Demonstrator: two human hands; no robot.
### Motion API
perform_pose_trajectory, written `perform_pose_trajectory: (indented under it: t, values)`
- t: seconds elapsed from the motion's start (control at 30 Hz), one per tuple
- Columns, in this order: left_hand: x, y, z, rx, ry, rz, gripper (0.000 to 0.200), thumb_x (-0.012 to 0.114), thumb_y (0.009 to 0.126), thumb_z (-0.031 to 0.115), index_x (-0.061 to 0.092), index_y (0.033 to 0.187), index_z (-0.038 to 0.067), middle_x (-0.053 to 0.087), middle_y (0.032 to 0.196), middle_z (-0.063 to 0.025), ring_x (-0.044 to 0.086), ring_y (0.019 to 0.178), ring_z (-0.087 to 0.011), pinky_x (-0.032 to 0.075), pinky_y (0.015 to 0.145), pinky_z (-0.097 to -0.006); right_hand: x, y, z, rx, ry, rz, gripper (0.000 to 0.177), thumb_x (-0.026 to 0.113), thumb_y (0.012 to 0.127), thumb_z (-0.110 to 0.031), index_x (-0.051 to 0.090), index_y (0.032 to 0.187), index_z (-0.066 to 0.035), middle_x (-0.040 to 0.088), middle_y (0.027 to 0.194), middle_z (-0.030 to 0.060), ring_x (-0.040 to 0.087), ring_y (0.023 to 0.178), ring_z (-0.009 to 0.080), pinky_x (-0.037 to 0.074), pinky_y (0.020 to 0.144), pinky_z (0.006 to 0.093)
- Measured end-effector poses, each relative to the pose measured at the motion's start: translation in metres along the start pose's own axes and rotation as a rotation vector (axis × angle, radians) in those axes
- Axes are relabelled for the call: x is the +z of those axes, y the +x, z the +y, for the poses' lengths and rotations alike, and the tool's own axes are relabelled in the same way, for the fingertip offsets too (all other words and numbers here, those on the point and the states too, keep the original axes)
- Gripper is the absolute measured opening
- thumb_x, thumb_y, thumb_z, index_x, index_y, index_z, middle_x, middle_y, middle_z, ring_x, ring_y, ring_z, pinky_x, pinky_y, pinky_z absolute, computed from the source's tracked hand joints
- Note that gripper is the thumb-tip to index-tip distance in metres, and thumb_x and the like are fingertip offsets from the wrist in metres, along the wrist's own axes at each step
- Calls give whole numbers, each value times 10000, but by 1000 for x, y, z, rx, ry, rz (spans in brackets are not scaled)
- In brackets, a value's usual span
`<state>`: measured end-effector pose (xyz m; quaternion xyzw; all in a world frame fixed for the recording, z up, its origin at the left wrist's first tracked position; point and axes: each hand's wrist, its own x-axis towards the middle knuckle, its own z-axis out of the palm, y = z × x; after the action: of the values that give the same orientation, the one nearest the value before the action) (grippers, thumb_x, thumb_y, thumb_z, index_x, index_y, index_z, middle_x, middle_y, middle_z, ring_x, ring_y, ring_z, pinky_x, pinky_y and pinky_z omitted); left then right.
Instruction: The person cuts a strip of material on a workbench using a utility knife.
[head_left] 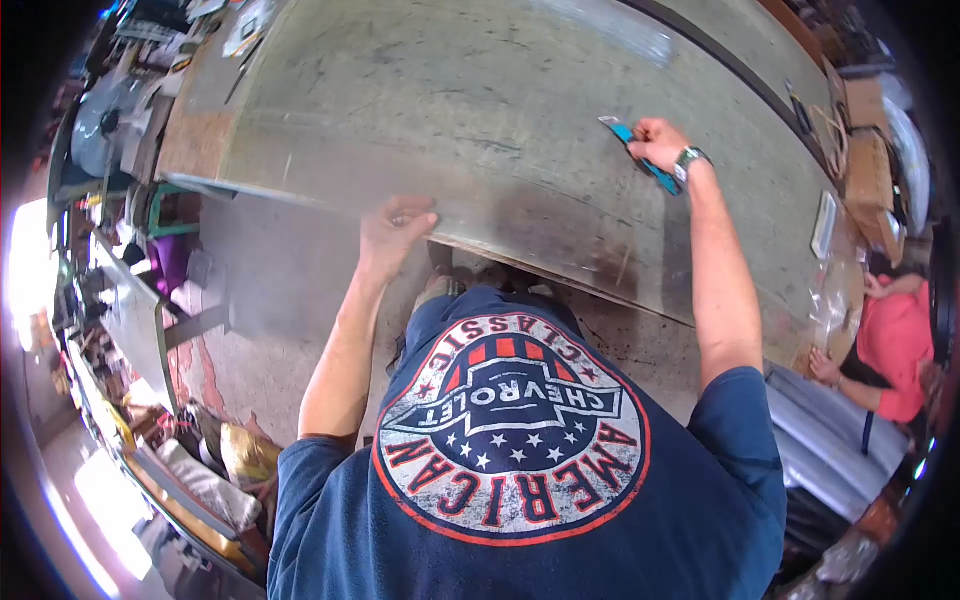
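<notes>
My right hand (660, 145), with a watch on its wrist, is closed around a teal and black utility knife (663, 179) above the worktable (430, 110). The knife's metallic tip points to the upper left, and my fingers cover its middle. At the near edge of the table, my left hand (395, 238) has its thumb and fingers curled together. Whatever lies between those fingertips is too small or hidden to make out. The greenish-grey tabletop is scuffed and streaked with dark marks.
A dark strip (735, 70) runs across the far side of the table. Another person in a red top (893, 335) is at the right end, beside silvery rolls (830, 440). Cardboard (868, 170) lies at the right. A fan (98, 122) and clutter stand at the left.
</notes>
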<state>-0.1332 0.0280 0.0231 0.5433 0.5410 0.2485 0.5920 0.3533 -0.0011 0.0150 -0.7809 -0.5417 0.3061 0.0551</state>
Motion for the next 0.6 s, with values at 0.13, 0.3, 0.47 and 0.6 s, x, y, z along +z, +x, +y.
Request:
perform_pose_trajectory:
  t: [0.13,0.3,0.47,0.6]
  values:
    - [-42,-7,18,-15,191,19,227,798,896,118,746,1083,-1,725,878,-18,631,776,-74,520,721,-246,28,-2,-38,-107,-212,421,381,759,879,-311,705,1141,-40,732,1052,211,707,1016,340,548,877,445]
    - [-101,16,17,98,-66,-19,165,766,937,138,728,1022,2,694,840,0,596,748,-67,484,691,-242,115,-40,-229,-331,539,-183,680,781,897,-482,622,1347,4,697,1261,162,674,1142,242,528,974,386]
    - [-168,63,18,117,-59,47,164,760,946,138,717,1019,-2,665,817,17,570,727,-54,451,658,-231,165,-32,-289,-341,653,-386,276,772,910,-166,705,1110,11,757,844,69,701,766,144,549,709,317]
    - [-245,104,-5,132,33,142,139,765,938,110,716,1017,7,648,796,34,547,695,-51,428,623,-224,158,-36,-300,-247,537,-352,138,758,909,-122,716,919,8,691,728,20,612,622,105,496,592,297]
